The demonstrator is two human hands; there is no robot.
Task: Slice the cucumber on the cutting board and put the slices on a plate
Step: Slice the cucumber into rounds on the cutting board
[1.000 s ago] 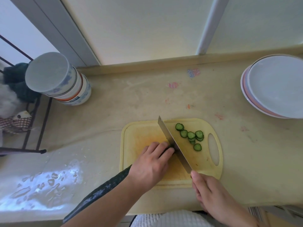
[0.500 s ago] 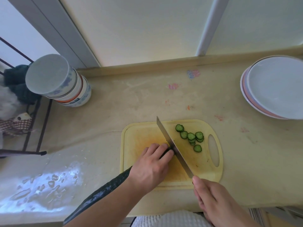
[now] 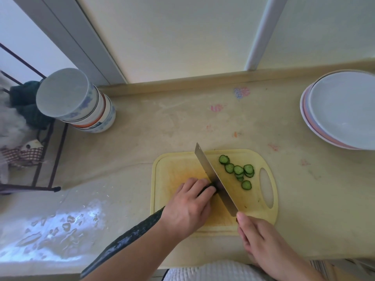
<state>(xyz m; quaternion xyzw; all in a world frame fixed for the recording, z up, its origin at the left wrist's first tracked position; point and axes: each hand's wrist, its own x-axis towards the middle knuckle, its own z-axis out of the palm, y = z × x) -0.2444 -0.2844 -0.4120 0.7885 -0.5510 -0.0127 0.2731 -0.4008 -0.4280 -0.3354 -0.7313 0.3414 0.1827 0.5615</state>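
Far left of the counter: a stack of upturned bowls [image 3: 81, 102] near the back edge, wet patches glinting toward the front edge. Moving right, a long dark cucumber [image 3: 125, 240] lying slantwise, tail hanging past the front-left corner of the yellow cutting board [image 3: 174, 165], cut end up on the board. Left hand [image 3: 188, 205] curled over that cucumber just behind the cut face, fingertips tucked right against the knife [image 3: 215, 181]. Blade angled across the board's middle, tip toward the back edge, down at the cucumber's end, mid-cut by the look of it. Right hand [image 3: 261, 242] wrapped round the handle at the board's front-right corner, handle itself hidden. Right of the blade, a scatter of slices [image 3: 238, 171] near the board's handle hole. Further right, stacked plates [image 3: 341, 110] near the back-right edge, bare so far. Most of the cucumber left to go. Probably firm but wet-skinned and keen to roll, so best pinned from above, close to the blade. Slices likely light, slick, easily bruised, better scooped than pinched.
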